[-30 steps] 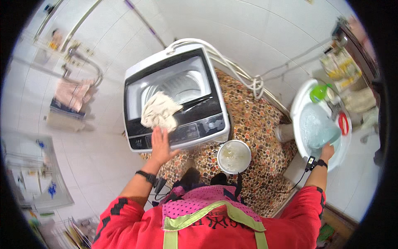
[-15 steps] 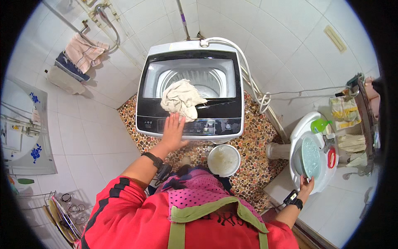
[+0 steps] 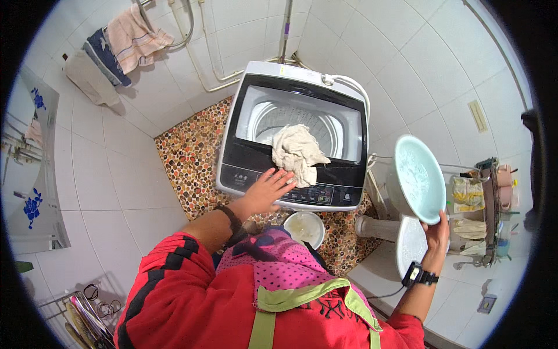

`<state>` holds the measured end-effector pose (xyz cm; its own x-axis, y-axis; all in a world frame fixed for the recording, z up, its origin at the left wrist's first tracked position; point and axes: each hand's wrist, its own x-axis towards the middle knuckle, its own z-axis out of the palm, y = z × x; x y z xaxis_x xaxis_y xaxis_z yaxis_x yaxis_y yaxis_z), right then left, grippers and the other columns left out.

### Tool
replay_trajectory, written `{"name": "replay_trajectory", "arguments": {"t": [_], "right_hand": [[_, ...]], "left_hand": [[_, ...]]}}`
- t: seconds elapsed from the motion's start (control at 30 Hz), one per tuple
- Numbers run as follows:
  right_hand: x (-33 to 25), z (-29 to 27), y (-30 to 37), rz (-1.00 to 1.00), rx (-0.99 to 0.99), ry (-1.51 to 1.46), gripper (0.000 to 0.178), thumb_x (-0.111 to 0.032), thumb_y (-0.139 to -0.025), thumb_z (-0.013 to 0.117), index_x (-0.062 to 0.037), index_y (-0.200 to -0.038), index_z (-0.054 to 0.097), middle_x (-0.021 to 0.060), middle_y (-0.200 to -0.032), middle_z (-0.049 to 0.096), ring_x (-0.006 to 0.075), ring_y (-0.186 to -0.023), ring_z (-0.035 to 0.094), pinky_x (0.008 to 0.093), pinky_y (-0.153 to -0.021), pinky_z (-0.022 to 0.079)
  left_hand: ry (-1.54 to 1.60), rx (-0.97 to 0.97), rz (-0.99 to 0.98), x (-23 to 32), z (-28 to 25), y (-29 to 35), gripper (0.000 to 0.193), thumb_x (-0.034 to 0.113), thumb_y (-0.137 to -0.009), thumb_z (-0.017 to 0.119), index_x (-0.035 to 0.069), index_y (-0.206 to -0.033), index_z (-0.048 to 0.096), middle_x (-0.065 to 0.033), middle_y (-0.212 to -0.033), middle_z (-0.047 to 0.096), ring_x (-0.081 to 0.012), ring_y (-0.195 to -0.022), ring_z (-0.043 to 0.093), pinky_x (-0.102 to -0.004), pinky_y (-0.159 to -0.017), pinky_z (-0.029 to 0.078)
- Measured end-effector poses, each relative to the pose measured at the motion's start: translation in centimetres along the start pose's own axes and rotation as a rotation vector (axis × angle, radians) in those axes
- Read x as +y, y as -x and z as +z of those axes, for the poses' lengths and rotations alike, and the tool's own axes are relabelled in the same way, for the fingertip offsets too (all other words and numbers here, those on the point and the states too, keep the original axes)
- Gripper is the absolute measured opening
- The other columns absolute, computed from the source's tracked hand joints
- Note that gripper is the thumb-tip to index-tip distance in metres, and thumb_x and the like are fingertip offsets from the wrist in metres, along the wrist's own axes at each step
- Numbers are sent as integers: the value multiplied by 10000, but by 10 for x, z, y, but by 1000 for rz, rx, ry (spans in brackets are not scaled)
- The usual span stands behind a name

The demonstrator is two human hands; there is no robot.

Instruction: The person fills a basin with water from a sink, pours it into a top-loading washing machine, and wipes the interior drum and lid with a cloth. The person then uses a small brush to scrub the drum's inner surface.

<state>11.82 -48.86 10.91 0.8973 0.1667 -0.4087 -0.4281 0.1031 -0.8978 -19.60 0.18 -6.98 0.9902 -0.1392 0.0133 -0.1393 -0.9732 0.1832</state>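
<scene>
A top-loading washing machine point(image 3: 247, 168) stands open ahead of me, its drum showing. A crumpled cream cloth point(image 3: 296, 153) lies over the front rim of the opening. My left hand point(image 3: 265, 191) rests flat on the machine's front control panel, fingers spread, fingertips touching the cloth's lower edge. My right hand point(image 3: 437, 234) grips the lower rim of a pale green basin point(image 3: 417, 177), held tilted on edge above a white pedestal sink point(image 3: 407, 239) to the right.
A small white bucket point(image 3: 306, 228) sits on the pebble-patterned floor point(image 3: 189, 157) below the machine. Towels point(image 3: 116, 43) hang on the tiled wall at upper left. A rack with bottles point(image 3: 488, 203) stands at right, a mirror point(image 3: 29, 168) at left.
My right hand has lifted the green basin off the sink and tipped it upright. My left hand has slid down from the cloth onto the control panel. My view has swung right.
</scene>
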Motion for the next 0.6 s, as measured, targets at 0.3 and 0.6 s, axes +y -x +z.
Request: {"name": "replay_trajectory", "arguments": {"t": [0.3,0.6], "right_hand": [[-14,312,-84,-52,-281,363,379,-328,-977,519,-41,-1223,536,101,-1111,610,225,-947,602,418,-703,566],[8,478,-98,-53,-410,576,385,-283,-989,460,38,-1184,541,172,-1093,620,286,-993,635,460,-847,571]], "left_hand": [[63,37,31,-4,0,4,962,460,-760,739,164,-1534,250,-83,-1616,166,-285,-1470,201,-489,-1195,123],[69,92,60,-8,6,5,971,447,-688,785,162,-1499,332,-83,-1601,221,-270,-1463,227,-482,-1197,120]]}}
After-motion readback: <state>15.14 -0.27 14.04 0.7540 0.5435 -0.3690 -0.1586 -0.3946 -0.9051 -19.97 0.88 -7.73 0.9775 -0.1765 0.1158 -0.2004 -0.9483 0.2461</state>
